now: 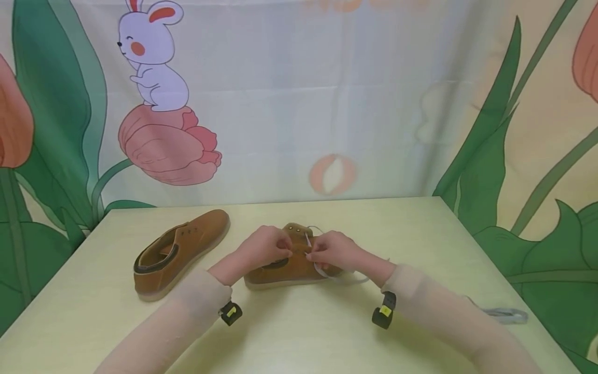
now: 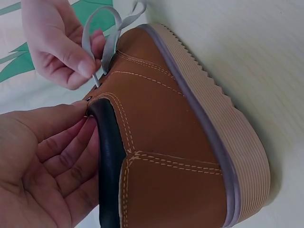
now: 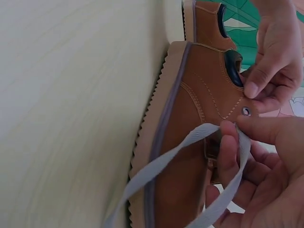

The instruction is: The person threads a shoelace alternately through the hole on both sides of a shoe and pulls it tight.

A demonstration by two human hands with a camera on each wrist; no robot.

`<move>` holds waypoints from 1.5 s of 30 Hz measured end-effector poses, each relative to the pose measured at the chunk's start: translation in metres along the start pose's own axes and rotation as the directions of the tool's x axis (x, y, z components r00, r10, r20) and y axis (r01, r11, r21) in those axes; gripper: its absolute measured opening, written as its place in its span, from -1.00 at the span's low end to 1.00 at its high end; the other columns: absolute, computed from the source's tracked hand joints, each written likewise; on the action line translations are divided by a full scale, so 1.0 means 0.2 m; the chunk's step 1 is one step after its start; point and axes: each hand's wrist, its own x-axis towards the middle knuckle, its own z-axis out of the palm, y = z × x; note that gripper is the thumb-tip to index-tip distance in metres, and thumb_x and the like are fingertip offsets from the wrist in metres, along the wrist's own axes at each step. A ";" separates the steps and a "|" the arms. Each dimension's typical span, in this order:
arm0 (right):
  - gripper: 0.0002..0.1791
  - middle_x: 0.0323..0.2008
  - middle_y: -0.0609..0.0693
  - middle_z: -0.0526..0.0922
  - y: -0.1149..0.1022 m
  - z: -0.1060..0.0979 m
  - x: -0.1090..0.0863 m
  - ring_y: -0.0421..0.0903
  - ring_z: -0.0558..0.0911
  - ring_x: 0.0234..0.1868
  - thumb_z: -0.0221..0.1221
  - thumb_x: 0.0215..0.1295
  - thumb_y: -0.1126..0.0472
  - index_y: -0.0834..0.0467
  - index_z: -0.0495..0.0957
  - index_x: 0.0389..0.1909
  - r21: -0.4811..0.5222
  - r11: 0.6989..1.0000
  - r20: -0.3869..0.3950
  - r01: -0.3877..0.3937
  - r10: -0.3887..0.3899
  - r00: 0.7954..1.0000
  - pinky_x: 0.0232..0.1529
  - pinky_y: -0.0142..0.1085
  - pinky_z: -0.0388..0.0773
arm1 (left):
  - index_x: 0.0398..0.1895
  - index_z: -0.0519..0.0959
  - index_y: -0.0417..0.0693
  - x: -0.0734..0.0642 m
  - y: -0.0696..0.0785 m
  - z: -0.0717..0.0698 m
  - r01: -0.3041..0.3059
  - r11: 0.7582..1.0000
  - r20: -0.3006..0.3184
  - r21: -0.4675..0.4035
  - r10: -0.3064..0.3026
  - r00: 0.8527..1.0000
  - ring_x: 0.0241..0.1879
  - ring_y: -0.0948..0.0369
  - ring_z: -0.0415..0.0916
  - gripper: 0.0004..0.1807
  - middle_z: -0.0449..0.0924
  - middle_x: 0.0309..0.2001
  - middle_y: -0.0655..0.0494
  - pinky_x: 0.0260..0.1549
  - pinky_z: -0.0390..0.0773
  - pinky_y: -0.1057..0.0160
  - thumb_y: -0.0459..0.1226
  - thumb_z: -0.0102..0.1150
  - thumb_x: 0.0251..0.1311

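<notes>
A brown shoe [image 1: 299,271] with a dark collar and pale ridged sole stands on the table between both hands. My left hand [image 1: 265,250] pinches the edge of its eyelet flap by the collar, thumb outside and fingers inside, as the left wrist view shows. Close by, my right hand [image 1: 340,250] pinches a flat grey shoelace [image 3: 156,168] right at an eyelet. In the left wrist view, the lace [image 2: 86,38] loops up beside the right fingers and enters an eyelet. An eyelet [image 3: 246,111] nearer the collar shows between the two hands. The lace's tip is hidden.
Another brown shoe [image 1: 201,234], with no lace visible in it, stands at the left of the table. A bundled grey shoelace [image 1: 506,315] lies near the right edge, partly behind the right sleeve. A printed curtain [image 1: 383,104] hangs behind the table.
</notes>
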 end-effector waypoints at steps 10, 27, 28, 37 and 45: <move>-0.69 -0.56 0.01 0.70 0.02 0.03 0.05 -0.23 0.59 -0.61 0.19 0.46 0.20 0.31 0.54 0.08 0.091 0.994 0.057 -0.055 0.050 0.997 -0.49 -0.41 0.56 | -0.26 0.71 -0.19 -0.02 -0.01 0.01 -0.071 0.997 -0.009 0.036 0.072 0.997 -0.32 0.23 0.62 -0.93 0.77 -0.33 0.02 -0.21 0.63 0.26 -0.36 0.35 0.23; -0.69 -0.45 -0.07 0.76 0.08 -0.11 0.13 -0.20 0.73 -0.43 0.19 0.47 0.17 0.29 0.69 0.05 0.345 0.930 0.191 -0.131 0.067 0.979 -0.23 -0.24 0.74 | -0.23 0.71 -0.19 -0.06 -0.01 0.04 -0.165 0.985 -0.081 0.059 0.169 0.982 -0.24 0.15 0.72 -0.94 0.80 -0.27 0.00 -0.09 0.71 0.14 -0.41 0.33 0.26; -0.69 -0.47 -0.10 0.74 0.06 -0.13 0.13 -0.22 0.72 -0.44 0.20 0.47 0.17 0.29 0.70 0.03 0.337 0.933 0.170 -0.123 0.068 0.983 -0.25 -0.26 0.73 | -0.24 0.72 -0.19 -0.06 -0.01 0.04 -0.168 0.984 -0.086 0.063 0.173 0.981 -0.26 0.16 0.71 -0.94 0.80 -0.28 0.00 -0.09 0.70 0.14 -0.41 0.33 0.25; -0.67 -0.38 -0.16 0.73 -0.18 -0.38 0.23 -0.28 0.67 -0.41 0.08 0.55 0.15 0.34 0.59 0.06 0.373 0.927 -0.080 -0.039 0.074 0.994 -0.17 -0.27 0.70 | -0.28 0.72 -0.19 -0.09 -0.01 0.06 -0.208 0.974 -0.124 0.085 0.217 0.968 -0.31 0.17 0.71 -0.96 0.79 -0.33 0.02 -0.17 0.71 0.19 -0.43 0.34 0.23; -0.69 -0.17 0.11 0.78 -0.45 -0.44 0.44 -0.13 0.76 -0.21 0.08 0.57 0.12 0.25 0.58 0.08 0.286 0.957 -0.179 0.039 0.013 0.984 -0.20 -0.34 0.58 | -0.30 0.73 -0.17 -0.09 -0.01 0.06 -0.265 0.955 -0.134 0.136 0.283 0.950 -0.28 0.15 0.73 -0.96 0.79 -0.32 0.05 -0.13 0.71 0.18 -0.42 0.36 0.20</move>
